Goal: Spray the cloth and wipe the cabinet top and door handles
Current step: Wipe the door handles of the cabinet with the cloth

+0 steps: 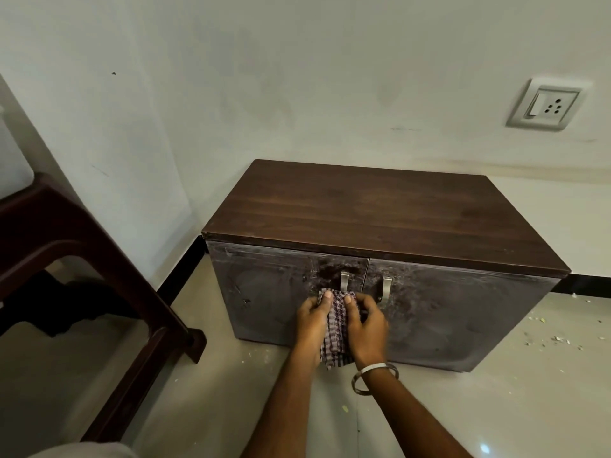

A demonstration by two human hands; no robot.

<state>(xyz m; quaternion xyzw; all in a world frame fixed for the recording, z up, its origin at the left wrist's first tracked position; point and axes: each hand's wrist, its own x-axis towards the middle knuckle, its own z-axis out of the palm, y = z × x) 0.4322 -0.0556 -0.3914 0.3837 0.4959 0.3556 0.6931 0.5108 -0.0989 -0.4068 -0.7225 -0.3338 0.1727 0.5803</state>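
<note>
At the lower centre of the frame, a checked woven cloth [336,325] hangs bunched and crumpled between two hands, right in front of the left door of the cabinet [380,259]. The left hand [312,320] grips the cloth's left side with curled fingers, thumb on top; the right hand [365,322] pinches its right side the same way, a plain metal bangle [375,375] loose on the wrist. The cloth's top edge covers the lower end of the left handle [344,281], a flat, bent strip of brushed metal; the matching right handle [386,288] stands bare just beside it. The doors look dull, smeared and dusty, while the top is smooth dark wood grain. A dark brown moulded chair [82,259] fills the left side. At upper right, a white wall socket [547,107] sits on the pale wall. Small crumbs [549,338] speckle the glossy floor at right.
</note>
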